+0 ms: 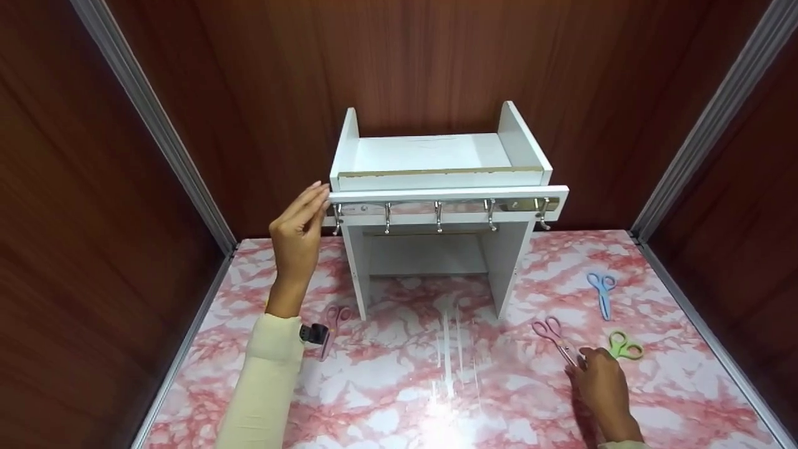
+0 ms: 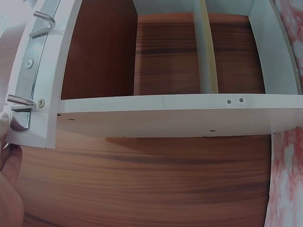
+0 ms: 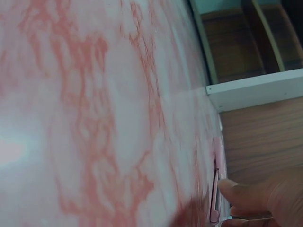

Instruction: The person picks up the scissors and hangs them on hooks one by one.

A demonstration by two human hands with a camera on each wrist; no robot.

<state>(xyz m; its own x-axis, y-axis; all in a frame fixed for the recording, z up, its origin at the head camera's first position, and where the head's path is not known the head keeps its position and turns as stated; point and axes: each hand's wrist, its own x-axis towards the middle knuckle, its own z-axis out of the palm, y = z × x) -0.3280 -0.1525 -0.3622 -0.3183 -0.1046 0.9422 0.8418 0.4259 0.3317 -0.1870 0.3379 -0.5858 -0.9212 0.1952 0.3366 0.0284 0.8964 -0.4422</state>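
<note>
My left hand (image 1: 298, 234) holds the left end of a white board with a hook rail (image 1: 438, 209), the thumb at its front and fingers behind. The board lies across the front of a white shelf unit (image 1: 527, 140) standing on the table. Its metal hooks (image 2: 42, 23) show close up in the left wrist view. At the table's right, my right hand (image 1: 601, 383) pinches the blade end of a pair of pink scissors (image 1: 550, 330), which lie low along the tabletop. Green scissors (image 1: 625, 347) are right beside that hand, partly hidden by it.
Blue scissors (image 1: 603, 293) lie farther back on the right. Another pair of pink scissors (image 1: 337, 318) lies by the left wrist, partly covered by the wrist strap. Brown wood-grain panels (image 1: 430, 56) enclose the marbled table (image 1: 374, 374) at the back and sides.
</note>
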